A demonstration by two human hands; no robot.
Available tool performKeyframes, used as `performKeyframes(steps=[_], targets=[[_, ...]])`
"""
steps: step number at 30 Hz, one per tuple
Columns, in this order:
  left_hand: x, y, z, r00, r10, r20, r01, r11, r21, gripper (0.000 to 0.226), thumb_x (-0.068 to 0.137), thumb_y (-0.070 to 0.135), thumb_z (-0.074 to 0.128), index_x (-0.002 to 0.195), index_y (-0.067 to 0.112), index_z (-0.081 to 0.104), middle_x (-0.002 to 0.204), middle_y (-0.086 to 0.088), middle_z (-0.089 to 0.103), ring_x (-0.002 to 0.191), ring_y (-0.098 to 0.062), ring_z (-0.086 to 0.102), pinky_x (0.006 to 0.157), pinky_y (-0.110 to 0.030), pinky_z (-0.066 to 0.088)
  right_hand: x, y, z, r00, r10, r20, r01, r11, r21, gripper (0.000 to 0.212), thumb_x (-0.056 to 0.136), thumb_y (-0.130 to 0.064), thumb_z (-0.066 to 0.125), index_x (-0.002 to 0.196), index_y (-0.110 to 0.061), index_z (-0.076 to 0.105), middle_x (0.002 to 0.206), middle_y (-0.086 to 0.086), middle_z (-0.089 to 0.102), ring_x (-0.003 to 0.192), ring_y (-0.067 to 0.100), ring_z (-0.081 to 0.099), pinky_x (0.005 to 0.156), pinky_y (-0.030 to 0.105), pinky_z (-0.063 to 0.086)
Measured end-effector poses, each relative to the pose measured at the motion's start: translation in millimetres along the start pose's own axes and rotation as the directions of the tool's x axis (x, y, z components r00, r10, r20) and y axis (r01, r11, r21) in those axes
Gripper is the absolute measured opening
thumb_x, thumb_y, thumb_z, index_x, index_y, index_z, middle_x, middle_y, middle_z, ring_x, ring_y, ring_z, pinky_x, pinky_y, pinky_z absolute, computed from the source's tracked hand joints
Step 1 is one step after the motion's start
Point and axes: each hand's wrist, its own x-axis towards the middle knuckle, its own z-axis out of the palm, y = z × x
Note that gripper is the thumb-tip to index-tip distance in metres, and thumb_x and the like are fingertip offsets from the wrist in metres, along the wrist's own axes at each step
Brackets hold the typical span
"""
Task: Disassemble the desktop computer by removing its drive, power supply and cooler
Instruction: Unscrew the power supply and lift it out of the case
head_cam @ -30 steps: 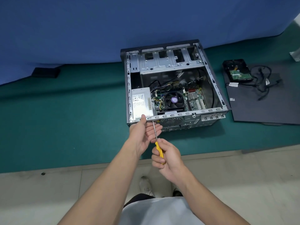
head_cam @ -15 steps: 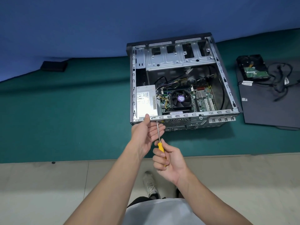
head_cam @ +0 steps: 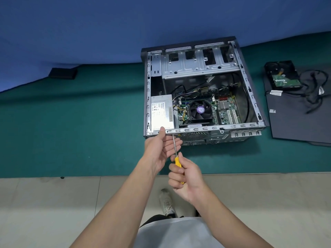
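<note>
The open computer case (head_cam: 249,90) lies on its side on a green mat. Inside it, the silver power supply (head_cam: 162,113) sits at the near left and the black cooler fan (head_cam: 200,110) with a purple hub lies beside it on the motherboard. My right hand (head_cam: 186,176) grips a yellow-handled screwdriver (head_cam: 176,154) whose tip meets the case's near wall below the power supply. My left hand (head_cam: 161,147) rests against that near wall, thumb on the rim, fingers straight beside the shaft. The removed drive (head_cam: 282,76) lies on a black panel at the right.
The black side panel (head_cam: 300,120) lies right of the case with loose black cables (head_cam: 315,90) on it. A small black box (head_cam: 62,73) sits at the far left by the blue backdrop. Beige floor tiles (head_cam: 53,203) and my shoe (head_cam: 166,203) are below the mat.
The view has shifted a little, so the case appears further right. Both hands keep their places at the case's near wall with the screwdriver tip against it.
</note>
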Motion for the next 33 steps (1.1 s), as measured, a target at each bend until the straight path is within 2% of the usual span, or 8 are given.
performKeyframes(steps=[3,8,12,16,18,26,31,33], targets=[[0,-1,1,1.0,-0.006,-0.004,0.006,1.0,0.001,0.046,0.101,0.033,0.051,0.1,-0.013,0.059,0.088,-0.027,0.072,0.081,-0.031,0.074,0.062,-0.032,0.06,2,11,11,0.956,-0.222,-0.191,0.157,0.94,-0.304,0.035,0.104,-0.035,0.034,0.076,-0.016,0.043,0.047,-0.005,0.029,0.034,0.007,0.019,0.038,0.013,0.016],[-1,0,2,1.0,-0.008,-0.02,0.008,1.0,0.009,0.047,0.101,0.032,0.051,0.1,-0.014,0.061,0.088,-0.027,0.071,0.079,-0.03,0.074,0.062,-0.031,0.061,5,26,23,0.767,-0.634,-0.103,0.031,0.196,-0.98,0.032,0.104,-0.026,0.025,0.088,-0.015,0.05,0.086,0.007,0.059,0.084,0.027,0.047,0.064,0.033,0.025],[-4,-2,3,1.0,0.008,-0.031,-0.006,0.998,0.062,0.026,0.09,0.01,0.068,0.099,-0.014,0.063,0.086,-0.024,0.072,0.074,-0.026,0.073,0.065,-0.03,0.061,7,26,23,0.785,-0.607,-0.125,0.072,0.29,-0.954,0.032,0.104,-0.032,0.028,0.093,-0.015,0.053,0.088,0.009,0.062,0.082,0.027,0.054,0.069,0.034,0.039],[-7,-7,14,0.992,0.053,-0.111,-0.051,0.998,0.023,0.025,0.083,-0.017,0.062,0.108,-0.018,0.057,0.076,-0.022,0.066,0.066,-0.026,0.07,0.059,-0.025,0.06,-5,8,16,0.937,-0.264,-0.231,0.134,0.879,-0.458,0.032,0.103,-0.033,0.041,0.08,-0.012,0.049,0.058,0.005,0.047,0.043,0.016,0.04,0.043,0.024,0.033],[-6,-8,16,0.99,0.064,-0.126,-0.063,0.998,0.014,0.025,0.085,-0.018,0.06,0.109,-0.019,0.056,0.078,-0.023,0.066,0.067,-0.026,0.069,0.061,-0.027,0.06,-17,-3,5,0.996,-0.027,-0.082,0.005,0.965,-0.261,0.039,0.099,-0.039,0.044,0.082,-0.008,0.061,0.068,0.011,0.056,0.052,0.021,0.05,0.049,0.028,0.041],[-3,-7,14,0.991,0.076,-0.109,-0.075,0.997,0.012,0.01,0.084,-0.017,0.062,0.093,-0.013,0.059,0.069,-0.022,0.068,0.061,-0.025,0.071,0.06,-0.026,0.06,-35,-14,-1,0.998,0.037,0.04,-0.022,0.945,-0.327,0.011,0.093,-0.012,0.05,0.094,-0.002,0.055,0.071,0.015,0.058,0.048,0.018,0.048,0.038,0.02,0.034],[-3,-5,13,0.992,0.068,-0.11,-0.067,0.998,0.009,0.005,0.084,-0.017,0.061,0.089,-0.014,0.061,0.077,-0.027,0.067,0.062,-0.026,0.072,0.053,-0.023,0.057,-32,10,24,0.893,-0.447,-0.05,0.059,0.227,-0.972,0.022,0.101,-0.017,0.039,0.087,-0.004,0.051,0.064,0.014,0.061,0.039,0.016,0.053,0.035,0.022,0.037],[-4,-4,14,0.992,0.062,-0.111,-0.062,0.998,0.003,0.004,0.084,-0.018,0.061,0.085,-0.014,0.061,0.077,-0.028,0.067,0.06,-0.027,0.071,0.051,-0.022,0.055,-32,12,29,0.909,-0.415,-0.047,0.07,0.263,-0.962,0.021,0.101,-0.015,0.038,0.088,-0.004,0.05,0.068,0.017,0.061,0.044,0.019,0.058,0.039,0.023,0.043]])
